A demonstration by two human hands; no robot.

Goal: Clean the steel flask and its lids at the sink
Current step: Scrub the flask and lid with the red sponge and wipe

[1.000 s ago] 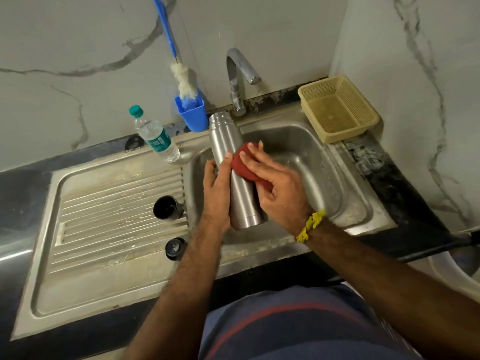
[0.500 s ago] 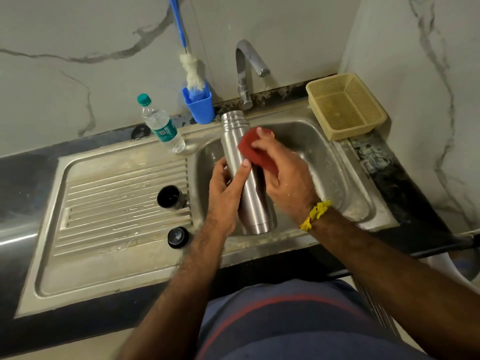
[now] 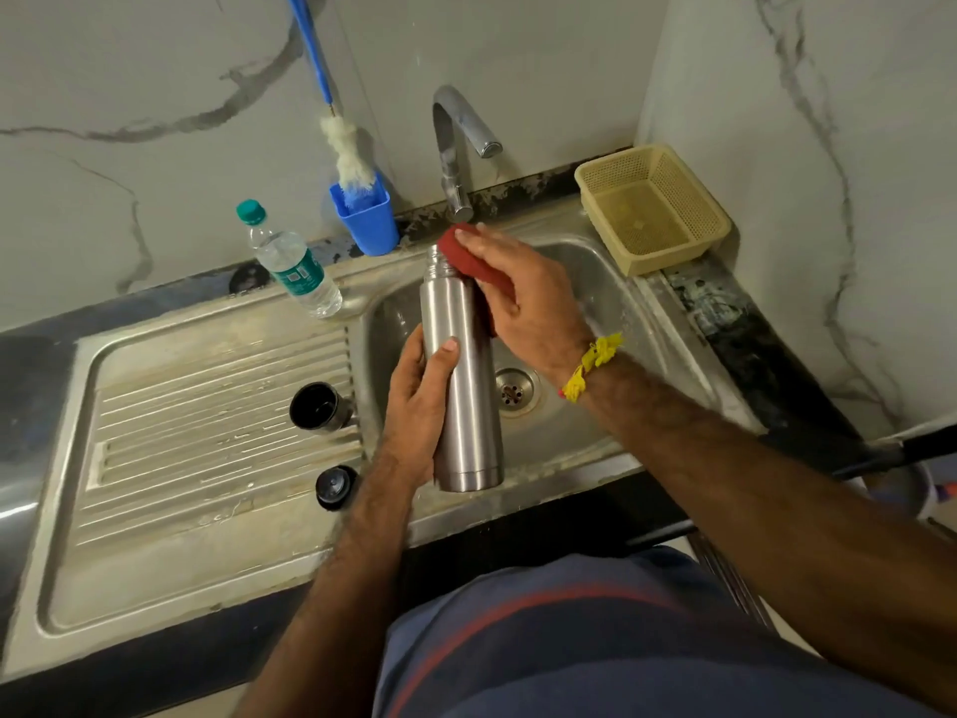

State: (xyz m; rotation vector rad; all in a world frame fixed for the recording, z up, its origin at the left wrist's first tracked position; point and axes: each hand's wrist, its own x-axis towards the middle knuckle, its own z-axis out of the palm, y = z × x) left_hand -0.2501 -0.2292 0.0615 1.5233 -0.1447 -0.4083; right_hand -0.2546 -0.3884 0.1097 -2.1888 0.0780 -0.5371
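Bare forearms; yellow thread wristband [image 3: 590, 366]; blue garment [image 3: 595, 650], red stripe.

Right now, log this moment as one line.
left hand grips flask | right hand presses red scrubber at neck | lids on drainboard | tap off

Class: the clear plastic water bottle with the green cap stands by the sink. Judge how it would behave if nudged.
The clear plastic water bottle is tall and narrow, so it probably tips easily. It looks partly filled, which should steady it somewhat. Once toppled, its round body would likely roll.
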